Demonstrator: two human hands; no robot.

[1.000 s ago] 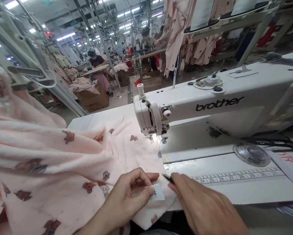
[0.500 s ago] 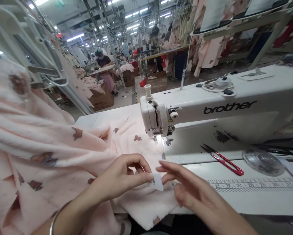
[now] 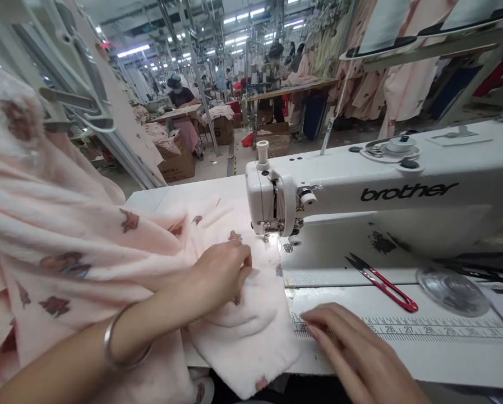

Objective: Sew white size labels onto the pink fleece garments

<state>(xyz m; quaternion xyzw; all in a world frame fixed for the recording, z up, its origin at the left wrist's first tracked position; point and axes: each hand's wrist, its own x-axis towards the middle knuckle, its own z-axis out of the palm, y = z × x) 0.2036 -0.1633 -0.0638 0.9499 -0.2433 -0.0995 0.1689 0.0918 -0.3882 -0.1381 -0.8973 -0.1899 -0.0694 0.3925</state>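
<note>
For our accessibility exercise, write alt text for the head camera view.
A person's left hand rests on pink bear-print fabric beside the needle of a white sewing machine; the right hand lies on the printed ruler, red snips nearby.

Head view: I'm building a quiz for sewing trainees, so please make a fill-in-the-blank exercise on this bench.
The sewing machine bears the name ____. The left hand rests on ____ fabric. The snips have ____ handles. The right hand lies on the ____ printed along the table.
Missing: brother; pink; red; ruler.
</note>
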